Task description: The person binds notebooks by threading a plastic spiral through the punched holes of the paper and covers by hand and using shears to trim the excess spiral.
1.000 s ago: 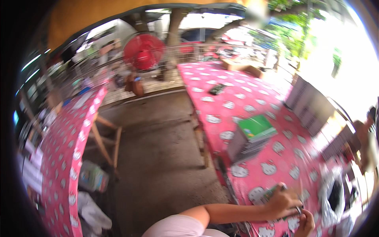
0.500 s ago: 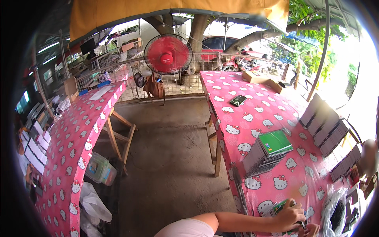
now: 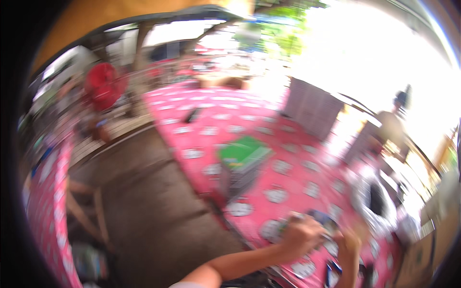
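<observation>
Motion blur smears both hands. My left hand [image 3: 303,236] reaches across the near part of the pink table [image 3: 312,175], its fingers curled over a spiral notebook [image 3: 322,219] that shows only as a dark, blurred patch with some green by the fingers. Close beside it on the right, my right hand [image 3: 349,244] is raised with bent fingers; whatever they hold is too smeared to make out. Beyond the hands stands a stack of spiral notebooks [image 3: 245,153], the top one with a green cover.
A dark phone [image 3: 193,115] lies farther up the table. Rows of spiral-bound notebooks [image 3: 312,108] stand along the right edge. A clear plastic bag [image 3: 355,192] and a cardboard box [image 3: 420,254] are to the right. A red fan [image 3: 103,86] stands at the far left beyond the floor.
The view has swung right, so the table and notebook stack sit farther left in it. My right hand now shows more fully, raised beside the left.
</observation>
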The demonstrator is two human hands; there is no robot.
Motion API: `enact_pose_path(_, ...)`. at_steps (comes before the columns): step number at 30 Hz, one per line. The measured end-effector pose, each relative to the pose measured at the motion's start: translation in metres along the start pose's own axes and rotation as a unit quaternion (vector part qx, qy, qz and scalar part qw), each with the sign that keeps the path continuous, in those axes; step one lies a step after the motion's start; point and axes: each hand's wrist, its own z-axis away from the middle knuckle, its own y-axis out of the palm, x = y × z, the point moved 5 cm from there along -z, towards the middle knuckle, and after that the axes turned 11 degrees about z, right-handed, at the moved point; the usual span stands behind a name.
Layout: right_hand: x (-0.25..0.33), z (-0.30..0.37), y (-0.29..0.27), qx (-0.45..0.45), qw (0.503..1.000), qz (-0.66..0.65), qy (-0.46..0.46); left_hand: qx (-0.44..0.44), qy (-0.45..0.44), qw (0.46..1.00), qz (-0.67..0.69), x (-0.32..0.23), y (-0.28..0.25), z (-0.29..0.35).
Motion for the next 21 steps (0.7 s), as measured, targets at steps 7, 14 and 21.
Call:
enact_pose_path(7,-0.169,-0.124,-0.355,-0.359,0.838,0.335,0.239,-0.001,-0.047,0.996,-0.074,-0.004,-0.013,-0.013)
enact_pose_path(14,-0.127,-0.106,-0.351,-0.335,0.839,0.392,0.173,-0.012,-0.027,0.999,-0.041,-0.004,-0.019,-0.01)
enact_pose_path(21,-0.101,-0.027,0.063,0.238,0.939,0.246,0.002,-0.002,-0.017,1.0,-0.022,0.006,-0.022,-0.003)
